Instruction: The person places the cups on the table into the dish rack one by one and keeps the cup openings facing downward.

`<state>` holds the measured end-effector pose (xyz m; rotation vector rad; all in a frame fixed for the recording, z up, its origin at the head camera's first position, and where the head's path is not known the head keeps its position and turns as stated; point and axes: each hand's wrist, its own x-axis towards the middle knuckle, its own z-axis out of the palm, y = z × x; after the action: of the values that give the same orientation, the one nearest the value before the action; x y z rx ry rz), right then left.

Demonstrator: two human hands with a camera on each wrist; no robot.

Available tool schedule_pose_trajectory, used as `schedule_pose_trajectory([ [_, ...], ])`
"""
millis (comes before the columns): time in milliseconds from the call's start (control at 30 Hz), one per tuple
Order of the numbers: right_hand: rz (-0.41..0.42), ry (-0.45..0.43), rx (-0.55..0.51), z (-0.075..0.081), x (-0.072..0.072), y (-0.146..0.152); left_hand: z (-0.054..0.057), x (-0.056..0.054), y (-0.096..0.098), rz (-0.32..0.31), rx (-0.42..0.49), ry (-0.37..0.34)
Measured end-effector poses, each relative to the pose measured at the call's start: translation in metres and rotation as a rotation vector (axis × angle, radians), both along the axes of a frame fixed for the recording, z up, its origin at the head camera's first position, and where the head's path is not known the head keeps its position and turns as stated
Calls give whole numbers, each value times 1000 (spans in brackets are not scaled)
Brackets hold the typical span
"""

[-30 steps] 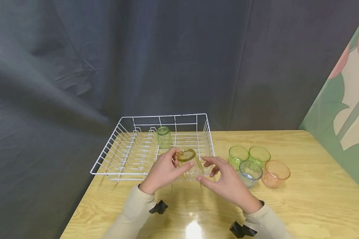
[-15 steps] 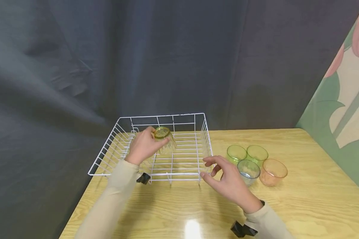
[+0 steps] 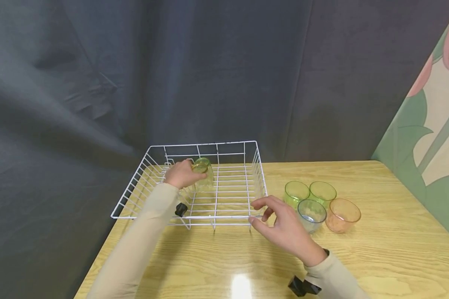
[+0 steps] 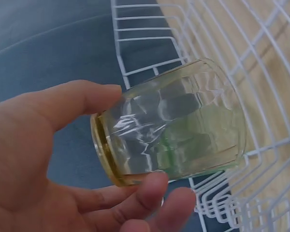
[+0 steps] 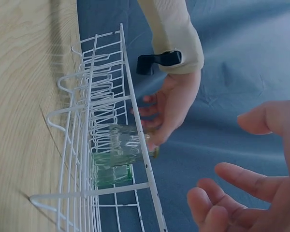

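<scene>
My left hand point(image 3: 182, 174) grips a yellow-tinted clear glass point(image 4: 183, 121), upside down, by its thick base. In the left wrist view the thumb lies on one side and curled fingers on the other. The glass is inside the white wire dish rack point(image 3: 230, 217), its rim down by the wires. Right behind it stands a green glass point(image 5: 106, 175), also upside down and largely overlapped in the head view. My right hand point(image 3: 284, 230) hovers at the rack's front right corner, fingers loosely bent and holding nothing.
Several bowls sit grouped on the wooden table point(image 3: 217, 265) right of the rack: two green bowls point(image 3: 296, 193), a blue bowl point(image 3: 312, 218) and an orange bowl point(image 3: 343, 216). A dark curtain point(image 3: 224, 74) hangs behind the table.
The left hand has carried the yellow glass from in front of the rack back and left, then lower into it beside the green glass. The right hand has stayed nearly still.
</scene>
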<state>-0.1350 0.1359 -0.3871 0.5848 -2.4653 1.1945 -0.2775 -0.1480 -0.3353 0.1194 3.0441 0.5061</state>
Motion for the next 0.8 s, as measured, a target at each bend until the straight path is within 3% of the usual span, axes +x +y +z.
schedule_pose_trajectory([
  [233,17,-8,7,-1,0,1,-15,-6,-2,31,19,-123],
  [433,6,-28,19,2,0,2,-22,-11,-4,29,55,-150],
  [800,0,-23,34,1,-2,2,-24,-19,-4,39,30,-191],
])
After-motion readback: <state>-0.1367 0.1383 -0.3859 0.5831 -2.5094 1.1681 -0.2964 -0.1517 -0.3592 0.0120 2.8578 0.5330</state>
